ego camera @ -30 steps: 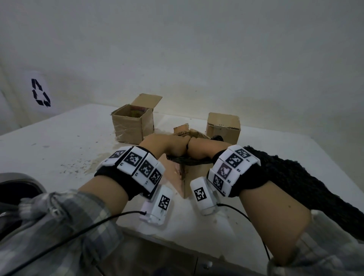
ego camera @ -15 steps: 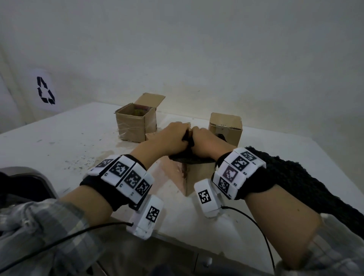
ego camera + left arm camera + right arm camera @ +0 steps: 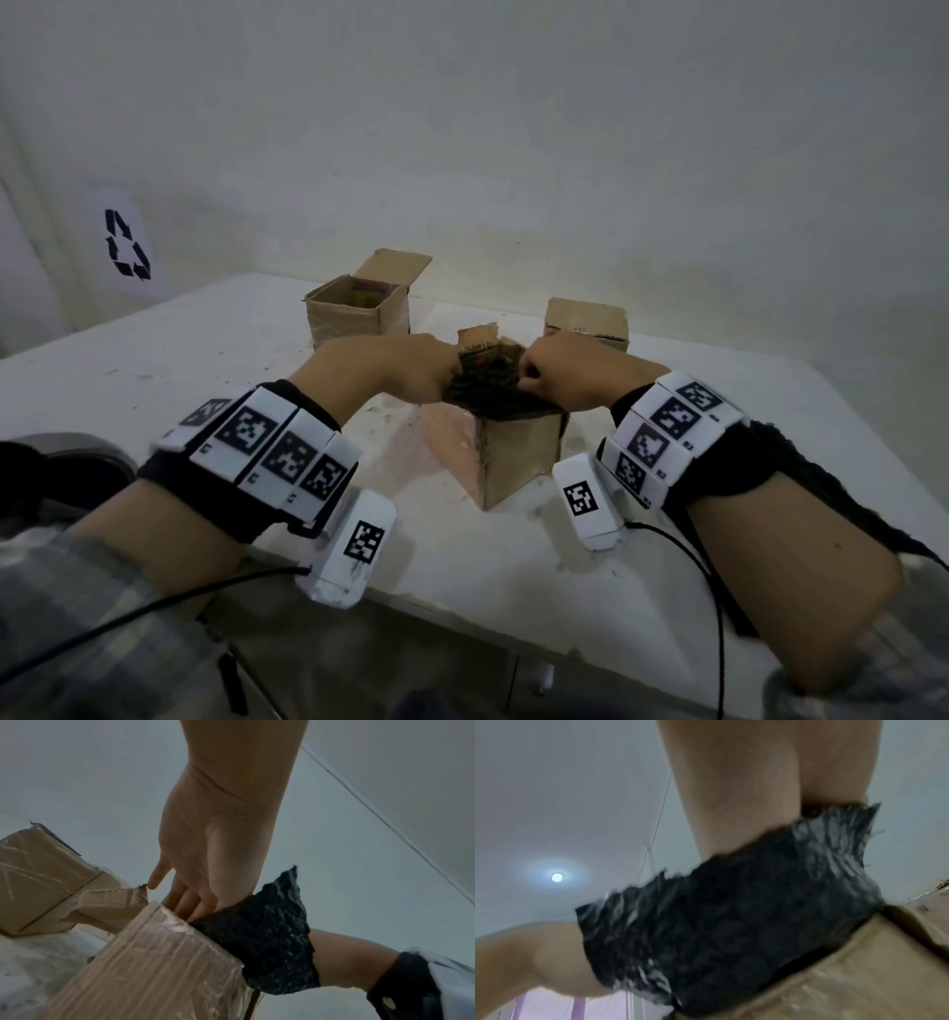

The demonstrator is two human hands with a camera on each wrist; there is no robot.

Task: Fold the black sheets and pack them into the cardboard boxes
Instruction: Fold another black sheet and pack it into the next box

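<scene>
A small cardboard box point(image 3: 513, 457) stands at the middle of the white table point(image 3: 154, 370), and a folded black sheet point(image 3: 493, 395) sticks up out of its open top. My left hand point(image 3: 426, 370) is at the box's left side; in the left wrist view its straight fingers point(image 3: 185, 902) reach down between the box wall point(image 3: 159, 963) and the sheet point(image 3: 270, 933). My right hand point(image 3: 547, 375) is on the sheet's right side with curled fingers holding its edge. In the right wrist view the sheet point(image 3: 731, 923) hides those fingers.
An open box point(image 3: 359, 318) stands at the back left and a closed one point(image 3: 585, 321) at the back right. A pile of black sheets point(image 3: 821, 473) lies on the table's right side, under my right forearm. A dark rounded object point(image 3: 67, 462) sits at the left edge.
My hands, pressed together on top of the sheet before, have moved apart to the box's two sides. The sheet now sits lower in the box.
</scene>
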